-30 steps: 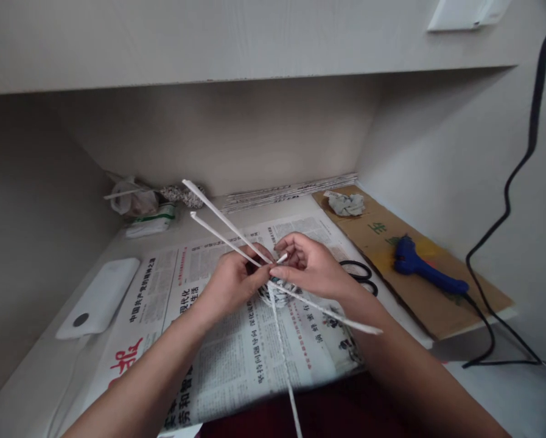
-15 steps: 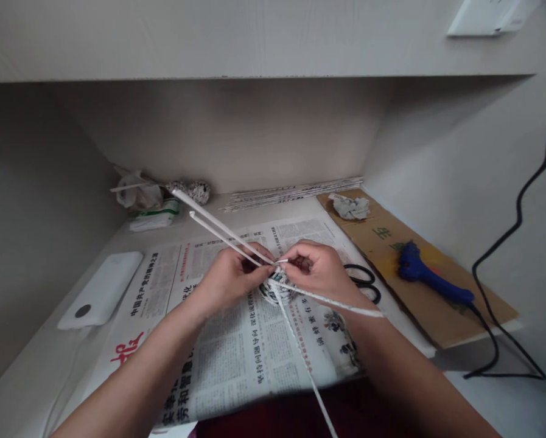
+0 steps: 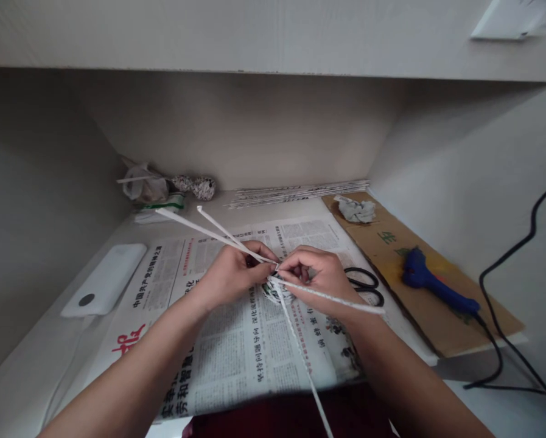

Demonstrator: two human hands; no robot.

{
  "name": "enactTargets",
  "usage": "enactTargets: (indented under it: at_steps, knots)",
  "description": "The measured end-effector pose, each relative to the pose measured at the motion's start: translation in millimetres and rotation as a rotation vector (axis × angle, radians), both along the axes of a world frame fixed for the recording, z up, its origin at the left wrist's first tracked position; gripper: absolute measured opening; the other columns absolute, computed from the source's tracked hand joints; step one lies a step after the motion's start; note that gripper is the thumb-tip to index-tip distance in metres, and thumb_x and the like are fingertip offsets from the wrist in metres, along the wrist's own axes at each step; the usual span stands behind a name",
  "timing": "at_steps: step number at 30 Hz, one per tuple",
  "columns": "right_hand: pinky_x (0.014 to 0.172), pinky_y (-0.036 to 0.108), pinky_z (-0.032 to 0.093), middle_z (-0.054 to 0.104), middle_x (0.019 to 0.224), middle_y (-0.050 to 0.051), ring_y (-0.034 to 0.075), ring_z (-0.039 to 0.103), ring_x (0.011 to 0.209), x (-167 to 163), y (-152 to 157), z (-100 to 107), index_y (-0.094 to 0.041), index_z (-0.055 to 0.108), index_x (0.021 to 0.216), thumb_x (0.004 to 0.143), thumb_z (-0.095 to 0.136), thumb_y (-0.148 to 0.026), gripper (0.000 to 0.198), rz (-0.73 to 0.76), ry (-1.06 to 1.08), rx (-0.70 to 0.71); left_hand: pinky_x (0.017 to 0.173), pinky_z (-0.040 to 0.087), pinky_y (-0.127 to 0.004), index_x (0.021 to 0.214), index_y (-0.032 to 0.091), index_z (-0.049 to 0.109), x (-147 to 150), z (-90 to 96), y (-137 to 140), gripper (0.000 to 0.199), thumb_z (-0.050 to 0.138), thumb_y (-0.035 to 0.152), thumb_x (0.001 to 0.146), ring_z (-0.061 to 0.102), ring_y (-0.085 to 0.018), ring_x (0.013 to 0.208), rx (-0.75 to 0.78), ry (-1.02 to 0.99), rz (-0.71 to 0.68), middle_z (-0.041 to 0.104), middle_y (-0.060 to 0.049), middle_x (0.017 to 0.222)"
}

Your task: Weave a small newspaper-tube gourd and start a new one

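A small woven piece of rolled newspaper (image 3: 273,293) sits between my hands, mostly hidden by the fingers. Several long paper strips stick out of it: two white ones slant up to the far left, a printed paper strip (image 3: 330,294) runs right across my right wrist, and another hangs toward me. My left hand (image 3: 241,271) is closed, pinching the paper strips at the piece's upper edge. Right beside it, my right hand (image 3: 311,272) pinches at the same spot with thumb and forefinger; the tip of a strip shows there.
Newspaper (image 3: 227,359) covers the desk. Black-handled scissors (image 3: 366,287) lie at right, beside cardboard (image 3: 464,331) with a blue glue gun (image 3: 437,285) and crumpled paper (image 3: 355,210). Paper rods (image 3: 300,193) lie at the back; a white power bank (image 3: 106,280) is left. A shelf overhangs.
The two white strips have swung and now cross differently. My right fingers have closed down where a short strip end stuck out. The view has shifted slightly.
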State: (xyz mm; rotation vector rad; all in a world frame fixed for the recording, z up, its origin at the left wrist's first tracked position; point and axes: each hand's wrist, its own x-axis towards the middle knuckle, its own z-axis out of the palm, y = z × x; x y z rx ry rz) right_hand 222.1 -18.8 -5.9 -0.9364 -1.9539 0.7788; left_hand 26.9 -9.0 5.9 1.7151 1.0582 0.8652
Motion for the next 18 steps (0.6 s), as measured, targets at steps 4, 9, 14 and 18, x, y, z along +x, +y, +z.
enactTargets:
  at_steps: [4,9,14,18]
  knots:
    - [0.058,0.026,0.044,0.063,0.081,0.001,0.011,0.054,0.063,1.0,2.2,-2.5,-0.023,0.069,0.087,0.083,0.062,-0.024,0.008,0.039,-0.024,0.036,0.061,0.055,-0.026,0.085,0.016,0.066,-4.1,0.8,2.8,0.011,0.064,0.025,0.079,0.062,-0.012,0.063,-0.157,-0.094,-0.060,0.066,-0.002,0.070]
    - [0.070,0.030,0.047,0.062,0.086,0.003,0.014,0.057,0.076,0.8,-0.6,1.6,-0.024,0.067,0.093,0.089,0.056,-0.022,0.013,0.113,-0.149,0.148,0.057,0.052,-0.024,0.078,0.016,0.064,-2.8,-0.6,2.3,0.008,0.061,0.023,0.081,0.058,-0.010,0.058,-0.145,-0.109,-0.044,0.061,0.001,0.063]
    - [0.078,0.033,0.046,0.061,0.092,0.006,0.019,0.055,0.088,4.3,-8.4,11.9,-0.021,0.064,0.100,0.091,0.046,-0.012,0.022,0.146,-0.416,0.308,0.057,0.048,-0.024,0.079,0.016,0.064,-1.5,-6.5,1.6,0.013,0.058,0.026,0.084,0.057,-0.011,0.059,-0.049,-0.074,-0.041,0.060,0.001,0.065]
    - [0.078,0.033,0.044,0.058,0.093,0.008,0.021,0.052,0.090,5.3,-12.7,18.2,-0.018,0.061,0.101,0.087,0.047,-0.009,0.021,0.130,-0.670,0.404,0.060,0.046,-0.025,0.080,0.017,0.064,-0.1,-8.0,-0.4,0.016,0.054,0.028,0.087,0.057,-0.012,0.063,0.065,0.037,-0.011,0.060,0.001,0.067]
